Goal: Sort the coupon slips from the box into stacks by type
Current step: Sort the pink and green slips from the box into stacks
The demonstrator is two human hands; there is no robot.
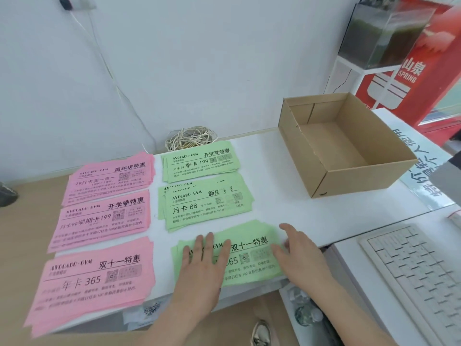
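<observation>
left hand (202, 260): released, fingers straight and spread, pressing flat on the left half of the bottom green stack (252, 255), lower centre of frame. right hand (299, 258): also released, fingers loosely straight, touching that stack's right edge. neither hand grasps a slip that i can see.

box (359, 181), upper right: only bare cardboard floor showing, no slips visible inside.

slips are on the white desk (287, 196) in two columns:
- left of frame: top pink stack (109, 178), middle pink stack (102, 221), bottom pink stack (92, 280)
- centre: top green stack (199, 161), middle green stack (204, 206), then the one under your hands

my read: the sort itself looks essentially done and you're on tidy-up, squaring the last green pile. its slips are fanned and skewed.

next move probably calls for:
- light inward pressure from both sides to bring the edges into line; thin paper, so it'll slide or buckle if you push hard
- care at the near edge, since this stack sits right at the desk front and could slip off
- the same treatment for the middle green stack, which is fanned too
</observation>
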